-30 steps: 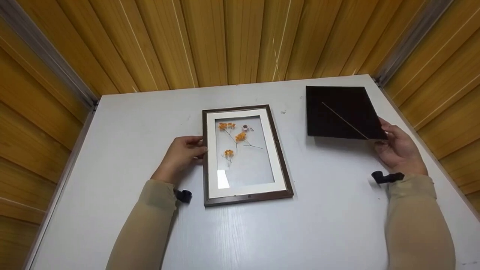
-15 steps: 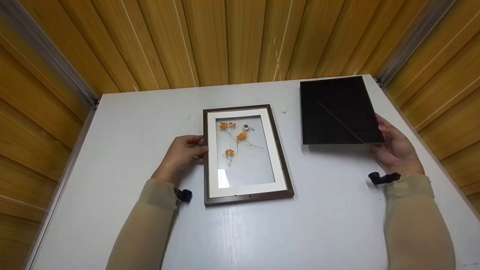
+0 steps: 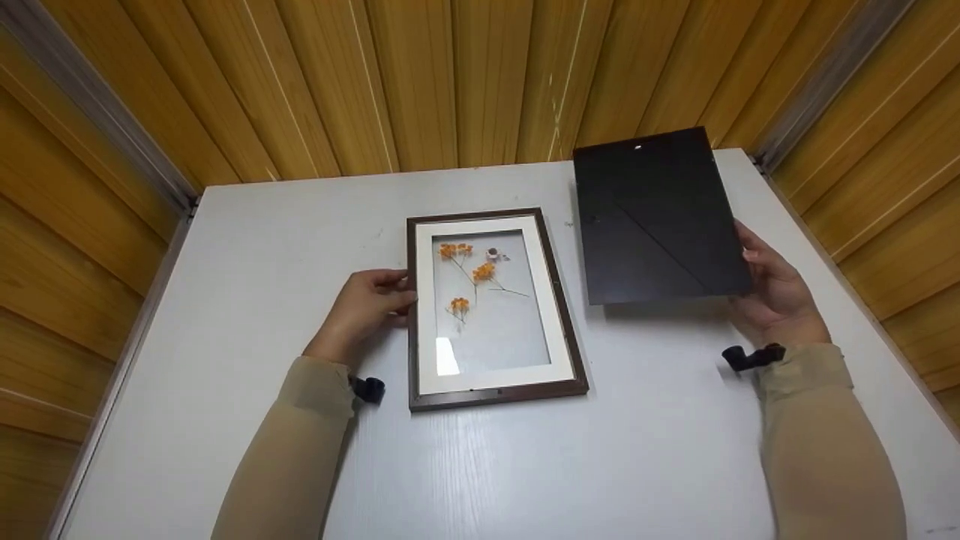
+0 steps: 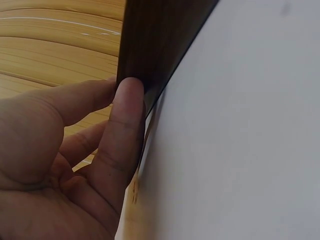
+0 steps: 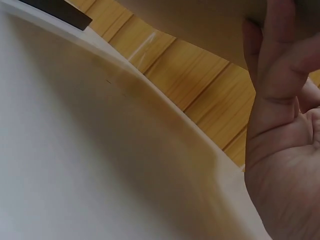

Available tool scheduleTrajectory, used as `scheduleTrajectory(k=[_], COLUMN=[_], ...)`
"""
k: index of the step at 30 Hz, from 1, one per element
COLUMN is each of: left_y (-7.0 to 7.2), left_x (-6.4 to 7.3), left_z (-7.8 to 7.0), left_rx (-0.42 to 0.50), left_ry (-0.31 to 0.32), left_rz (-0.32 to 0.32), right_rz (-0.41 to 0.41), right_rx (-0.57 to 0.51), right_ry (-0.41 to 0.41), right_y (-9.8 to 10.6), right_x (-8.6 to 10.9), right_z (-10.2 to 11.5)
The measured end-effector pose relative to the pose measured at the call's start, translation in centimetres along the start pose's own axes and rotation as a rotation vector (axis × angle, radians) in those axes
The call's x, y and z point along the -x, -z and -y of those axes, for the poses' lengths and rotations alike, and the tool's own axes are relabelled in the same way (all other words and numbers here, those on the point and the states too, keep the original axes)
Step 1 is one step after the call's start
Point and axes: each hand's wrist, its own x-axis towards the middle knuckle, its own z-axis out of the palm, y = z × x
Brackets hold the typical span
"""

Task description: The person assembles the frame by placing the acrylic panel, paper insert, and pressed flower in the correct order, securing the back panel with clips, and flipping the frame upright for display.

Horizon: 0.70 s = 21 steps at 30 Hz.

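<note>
A dark brown picture frame (image 3: 571,360) with a white mat lies on the white table, in the middle of the head view. Behind its clear pane show orange dried flowers (image 3: 484,272) and one small pale bloom (image 3: 492,253). My left hand (image 3: 367,304) holds the frame's left edge; in the left wrist view the thumb (image 4: 129,100) lies against the dark side. To the right, my right hand (image 3: 776,289) grips a black backing board (image 3: 652,232) by its lower right edge. The board is tilted up over the table, with a diagonal line and a small hole near its top.
The white table (image 3: 480,480) runs back to a wall of yellow-brown wood panels (image 3: 487,82). Similar panels stand at left and right. A black wrist camera (image 3: 367,389) sits at the left cuff and another black camera (image 3: 742,358) at the right.
My right hand has brought the black backing board left and nearer, tilting it up so that more of its face and the top hole show. The left hand and frame have stayed put.
</note>
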Motion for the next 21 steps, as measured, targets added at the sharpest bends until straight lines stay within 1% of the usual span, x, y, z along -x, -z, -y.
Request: scheduleTrajectory(k=[2,5,10,17,21], left_y=[-0.1,-0.2,-0.3,-0.3,-0.3], left_x=[0.0,0.0,-0.2,-0.4,-0.4], left_z=[0.0,0.1,0.2,-0.1,0.0], left_rx=[0.003,0.014,0.022,0.03,0.022], left_ry=[0.009,0.015,0.003,-0.003,0.0], left_rz=[-0.004,-0.004,0.004,0.012,0.004], right_rz=[0.016,0.019,0.054,0.168,0.181], right_rx=[0.017,0.058,0.102,0.091,0.097], right_ry=[-0.012,-0.029,-0.055,-0.083,-0.101], right_y=[-0.2,-0.4,-1.5,-3.1,-3.8], right_x=[-0.6,-1.4,-2.6,-3.9,-4.4], right_z=[-0.6,-1.4,-3.2,-5.5,-6.8])
